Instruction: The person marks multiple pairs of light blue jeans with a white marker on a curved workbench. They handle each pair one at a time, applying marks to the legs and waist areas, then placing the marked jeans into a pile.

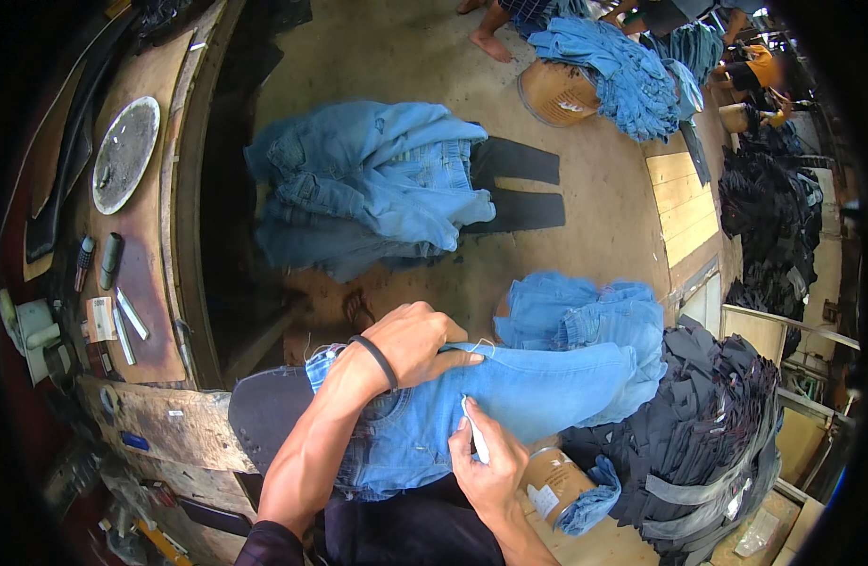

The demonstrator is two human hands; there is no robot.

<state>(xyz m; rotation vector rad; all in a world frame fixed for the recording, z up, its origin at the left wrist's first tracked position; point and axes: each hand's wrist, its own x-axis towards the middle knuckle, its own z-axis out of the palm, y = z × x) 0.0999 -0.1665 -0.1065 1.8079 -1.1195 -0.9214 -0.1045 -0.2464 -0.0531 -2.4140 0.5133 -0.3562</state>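
Observation:
A pair of light blue jeans is stretched over a dark narrow board in front of me. My left hand, with a black band at the wrist, grips the far edge of the jeans, its fingers bent and its thumb along the fabric. Loose threads stick up beside that thumb. In my right hand is a slim white stick-like tool, whose tip meets the denim or lies just above it. I cannot make out its exact kind.
Blue jeans lie heaped over another dark board ahead. A denim-topped brown drum stands beyond, with people nearby. Black fabric pieces pile up at right, beside a brown can. The left-hand bench holds a round plate.

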